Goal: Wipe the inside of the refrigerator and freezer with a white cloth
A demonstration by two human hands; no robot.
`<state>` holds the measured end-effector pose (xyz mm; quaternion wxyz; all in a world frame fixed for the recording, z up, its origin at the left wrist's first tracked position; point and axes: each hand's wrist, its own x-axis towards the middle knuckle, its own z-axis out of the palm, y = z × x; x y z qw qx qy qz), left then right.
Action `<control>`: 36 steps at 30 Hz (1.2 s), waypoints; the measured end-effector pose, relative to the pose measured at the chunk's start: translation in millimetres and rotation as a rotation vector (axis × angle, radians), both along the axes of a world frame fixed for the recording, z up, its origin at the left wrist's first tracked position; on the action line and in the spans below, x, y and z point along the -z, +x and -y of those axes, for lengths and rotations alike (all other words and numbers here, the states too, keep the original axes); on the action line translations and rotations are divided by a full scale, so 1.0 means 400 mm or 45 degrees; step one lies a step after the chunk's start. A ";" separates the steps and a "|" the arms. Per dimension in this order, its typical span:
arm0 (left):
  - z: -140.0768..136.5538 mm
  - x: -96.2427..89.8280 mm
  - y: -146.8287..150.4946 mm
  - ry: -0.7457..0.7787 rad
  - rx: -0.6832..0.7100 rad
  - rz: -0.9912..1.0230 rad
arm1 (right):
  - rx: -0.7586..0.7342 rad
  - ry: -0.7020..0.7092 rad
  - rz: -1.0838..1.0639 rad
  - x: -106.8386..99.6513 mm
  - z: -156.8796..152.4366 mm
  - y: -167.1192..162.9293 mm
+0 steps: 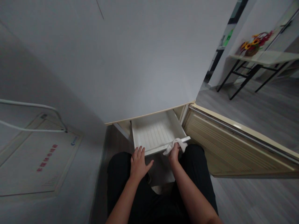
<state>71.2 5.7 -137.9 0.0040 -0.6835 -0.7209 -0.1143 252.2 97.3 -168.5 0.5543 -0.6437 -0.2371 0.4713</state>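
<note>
A white drawer (154,130) with a ribbed bottom is pulled out from the lower part of what looks like a refrigerator (144,62). Nothing shows lying in the drawer. My right hand (174,154) is closed on a white cloth (177,143), which rests over the right part of the drawer's front edge. At the left end of that same edge is my left hand (139,163), its fingers stretched out and the thumb apart. The left fingertips are at the drawer front; whether they press on it I cannot tell.
A door (229,143) with a ribbed inner side stands wide open at the right, by my right knee. On the left wall are a panel with red lettering (32,158) and a white tubular frame (42,107). A table (275,57) carries a flower basket (252,49).
</note>
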 end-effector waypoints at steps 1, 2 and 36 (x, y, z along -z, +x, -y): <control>0.000 -0.001 0.000 -0.002 -0.001 -0.002 | -0.022 -0.007 -0.044 0.007 0.012 -0.016; 0.000 -0.002 0.001 -0.004 0.000 -0.003 | -0.049 -0.020 -0.104 0.016 0.026 -0.033; 0.004 -0.011 -0.004 -0.060 0.026 0.035 | -0.606 -0.271 -0.730 0.110 0.181 -0.202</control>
